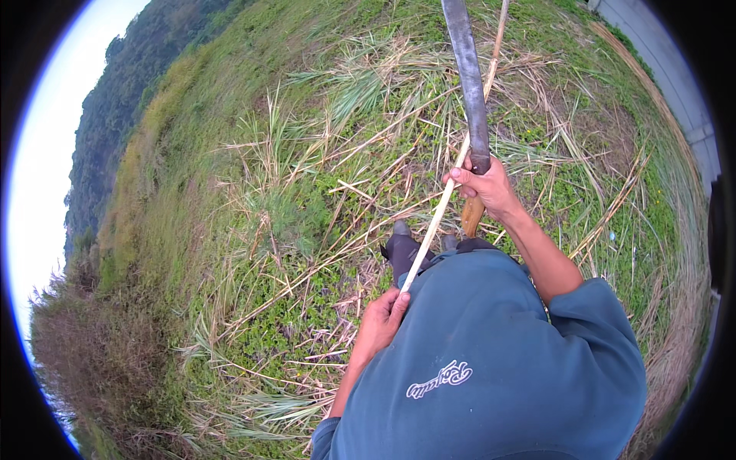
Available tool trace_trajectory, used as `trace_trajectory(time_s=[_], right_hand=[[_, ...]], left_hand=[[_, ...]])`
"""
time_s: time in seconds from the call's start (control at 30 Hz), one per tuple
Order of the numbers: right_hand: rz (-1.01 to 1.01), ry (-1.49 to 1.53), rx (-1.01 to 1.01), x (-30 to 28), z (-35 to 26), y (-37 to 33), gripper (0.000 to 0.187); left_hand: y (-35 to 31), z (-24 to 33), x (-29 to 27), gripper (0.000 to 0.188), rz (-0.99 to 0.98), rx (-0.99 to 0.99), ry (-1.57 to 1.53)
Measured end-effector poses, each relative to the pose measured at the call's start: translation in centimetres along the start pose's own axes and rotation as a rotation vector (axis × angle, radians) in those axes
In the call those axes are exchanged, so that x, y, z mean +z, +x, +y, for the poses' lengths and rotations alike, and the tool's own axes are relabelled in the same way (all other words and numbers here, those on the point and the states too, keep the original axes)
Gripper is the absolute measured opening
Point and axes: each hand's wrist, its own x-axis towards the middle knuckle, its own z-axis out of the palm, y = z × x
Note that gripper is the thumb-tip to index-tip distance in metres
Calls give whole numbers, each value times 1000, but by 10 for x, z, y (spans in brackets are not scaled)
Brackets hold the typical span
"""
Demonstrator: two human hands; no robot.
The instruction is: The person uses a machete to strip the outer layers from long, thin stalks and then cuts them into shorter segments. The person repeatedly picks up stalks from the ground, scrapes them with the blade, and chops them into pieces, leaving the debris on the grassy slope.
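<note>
My right hand (491,186) is closed round the handle of a machete (471,84), whose long dark blade points up and away from me. The wooden end of its handle (472,217) sticks out below my fist. Between that hand's thumb and fingers runs a long pale cane stalk (437,218), lying alongside the blade and crossing behind it farther out. Nearer my body, my left hand (381,320) is closed on the stalk's lower end, thumb along it. The stalk slants from lower left to upper right.
Cut dry stalks (360,146) and long green leaves (368,88) litter the low green plants around my feet. A grey wall (667,61) stands at the far right, with a heap of dry grass (682,268) beside it. Brownish bushes (107,337) grow at left.
</note>
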Motion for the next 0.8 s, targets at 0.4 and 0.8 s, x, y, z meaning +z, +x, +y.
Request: trace_trajectory(time_s=[0.4, 0.8], right_hand=[[-129, -48, -3, 20, 10, -15, 30], [-117, -1625, -611, -18, -24, -41, 19]], left_hand=[[37, 18, -7, 35, -308, -117, -594], [46, 30, 5, 39, 281, 71, 25]])
